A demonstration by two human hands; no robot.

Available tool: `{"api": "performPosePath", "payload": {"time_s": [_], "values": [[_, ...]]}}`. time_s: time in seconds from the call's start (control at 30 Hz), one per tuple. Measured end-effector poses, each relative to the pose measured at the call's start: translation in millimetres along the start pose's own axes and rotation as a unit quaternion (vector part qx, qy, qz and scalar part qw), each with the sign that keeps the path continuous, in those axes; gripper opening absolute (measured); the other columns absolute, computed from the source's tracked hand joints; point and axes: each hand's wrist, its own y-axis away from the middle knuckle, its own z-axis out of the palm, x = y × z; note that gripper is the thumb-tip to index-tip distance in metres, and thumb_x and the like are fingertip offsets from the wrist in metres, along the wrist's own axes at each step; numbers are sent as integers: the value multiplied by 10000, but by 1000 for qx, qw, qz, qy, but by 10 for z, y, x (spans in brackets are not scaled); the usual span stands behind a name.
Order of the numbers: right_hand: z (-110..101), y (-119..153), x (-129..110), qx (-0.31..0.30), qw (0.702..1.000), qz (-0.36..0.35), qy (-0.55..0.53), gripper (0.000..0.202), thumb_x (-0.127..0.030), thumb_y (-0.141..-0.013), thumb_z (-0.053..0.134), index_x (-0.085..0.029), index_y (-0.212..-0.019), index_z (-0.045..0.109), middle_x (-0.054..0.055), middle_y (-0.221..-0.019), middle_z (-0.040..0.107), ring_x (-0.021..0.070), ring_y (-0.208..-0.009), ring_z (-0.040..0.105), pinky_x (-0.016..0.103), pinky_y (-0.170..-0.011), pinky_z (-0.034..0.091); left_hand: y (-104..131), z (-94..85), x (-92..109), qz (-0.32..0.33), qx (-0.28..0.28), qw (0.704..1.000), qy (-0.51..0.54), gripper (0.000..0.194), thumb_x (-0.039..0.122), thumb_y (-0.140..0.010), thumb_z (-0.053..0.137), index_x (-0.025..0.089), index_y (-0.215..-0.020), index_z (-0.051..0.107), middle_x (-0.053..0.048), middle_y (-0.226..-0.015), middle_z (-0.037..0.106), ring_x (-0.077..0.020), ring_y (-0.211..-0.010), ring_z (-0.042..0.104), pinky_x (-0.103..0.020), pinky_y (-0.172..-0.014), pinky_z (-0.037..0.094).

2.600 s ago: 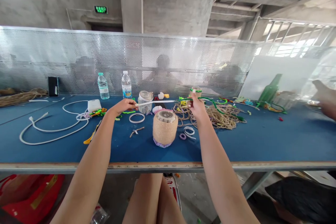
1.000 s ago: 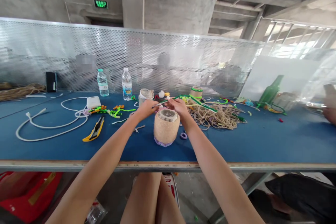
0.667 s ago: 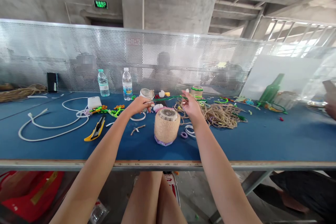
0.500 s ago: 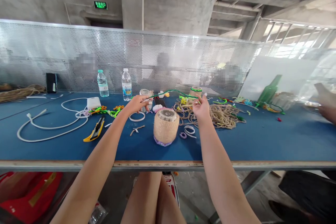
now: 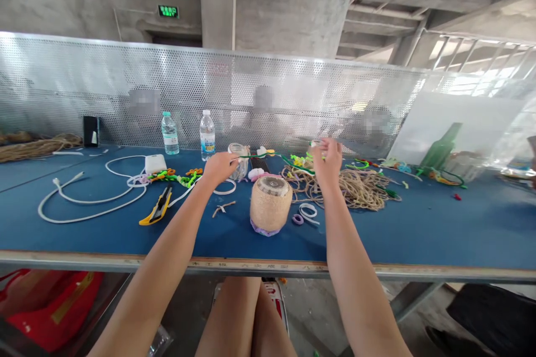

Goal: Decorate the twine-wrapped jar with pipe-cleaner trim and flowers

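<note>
My left hand (image 5: 220, 170) is closed, thumb and fingers pinching one end of a thin green cord (image 5: 295, 165). The cord stretches across, sagging, to my right hand (image 5: 327, 163), whose fingers are bent together around its other part; the exact grip is partly hidden. Below and between both hands stands a jar wrapped in tan twine (image 5: 271, 206), upside down, with a purple trim at the bottom; neither hand touches it. Behind my left fingers is a clear glass jar (image 5: 239, 170). Under my right hand lies a heap of tan twine (image 5: 362, 188).
A yellow utility knife (image 5: 157, 206), white cable (image 5: 90, 219) and white power bank (image 5: 155, 164) lie to the left. Two water bottles (image 5: 207, 136) stand near the perforated metal screen (image 5: 285, 83). A green glass bottle (image 5: 441, 148) leans at right. A purple ring (image 5: 297, 219) lies by the jar.
My right hand has lifted slightly and turned, its fingers now higher and more folded. The cord hangs lower near it. My left hand stays on its end. The view has shifted slightly.
</note>
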Motion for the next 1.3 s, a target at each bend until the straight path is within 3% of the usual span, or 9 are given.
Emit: {"api": "performPosePath", "payload": {"time_s": [0.13, 0.23, 0.33, 0.43, 0.6, 0.83, 1.0, 1.13, 1.3], "values": [[181, 91, -210, -152, 984, -95, 18, 380, -441, -792, 597, -212, -1095, 605, 104, -1121, 562, 249, -1038, 573, 426, -945, 446, 6, 50, 44, -3, -2, 999, -47, 208, 261, -890, 533, 144, -972, 684, -84, -988, 678, -202, -923, 627, -373, -825, 489], [381, 214, -280, -296, 937, -174, 73, 445, -354, -761, 670, -210, -1176, 597, 104, -1201, 571, 266, -1146, 529, 411, -998, 410, -6, 93, 85, 20, -9, 999, -48, 216, 269, -888, 530, 179, -975, 707, -76, -978, 692, -204, -936, 632, -321, -818, 484], [572, 334, -254, -363, 909, -180, 98, 350, -275, -770, 667, -199, -1111, 642, 103, -1172, 621, 262, -1122, 550, 380, -969, 426, -24, 126, 100, 48, -11, 998, -27, 263, 325, -906, 503, 208, -998, 720, -68, -973, 706, -213, -952, 637, -275, -803, 474], [690, 413, -217, -378, 907, -154, 106, 191, -208, -835, 570, -192, -989, 680, 101, -1066, 675, 246, -1025, 601, 351, -908, 442, -33, 149, 83, 64, -7, 998, -3, 293, 347, -919, 481, 206, -1031, 712, -68, -1004, 709, -218, -965, 637, -268, -807, 471], [695, 449, -279, -369, 921, -102, 71, 155, -244, -860, 545, -252, -935, 681, 57, -962, 704, 228, -920, 636, 295, -801, 435, -27, 168, 34, 67, 13, 997, 37, 340, 251, -909, 459, 213, -1210, 612, -55, -975, 716, -222, -908, 646, -282, -778, 477], [614, 419, -369, -398, 916, 17, -42, 166, -210, -777, 533, -185, -635, 616, 4, -636, 646, 137, -634, 594, 216, -614, 424, -65, 110, 59, 128, 40, 989, 70, 192, 177, -854, 534, 183, -917, 715, -77, -1016, 649, -219, -981, 582, -309, -854, 451], [519, 386, -391, -434, 887, 106, -115, 229, -323, -757, 562, -148, -623, 624, 36, -592, 637, 130, -539, 573, 232, -532, 444, -77, 36, 75, 157, 28, 983, 92, 172, 210, -860, 568, 211, -905, 733, -59, -958, 664, -217, -980, 571, -322, -886, 432], [458, 355, -375, -419, 889, 124, -138, 197, -329, -746, 598, -144, -693, 644, 29, -600, 644, 107, -499, 549, 214, -495, 423, -58, 37, -6, 136, -9, 983, 120, 261, 257, -839, 610, 242, -1086, 693, -48, -1018, 692, -221, -951, 609, -300, -845, 452], [391, 287, -342, -384, 906, 119, -133, 67, -180, -716, 614, -161, -779, 627, 22, -642, 676, 116, -540, 596, 209, -522, 454, -36, 44, -72, 103, -64, 977, 177, 394, 238, -892, 484, 210, -1277, 566, -26, -808, 719, -145, -632, 603, -239, -663, 474]]}}
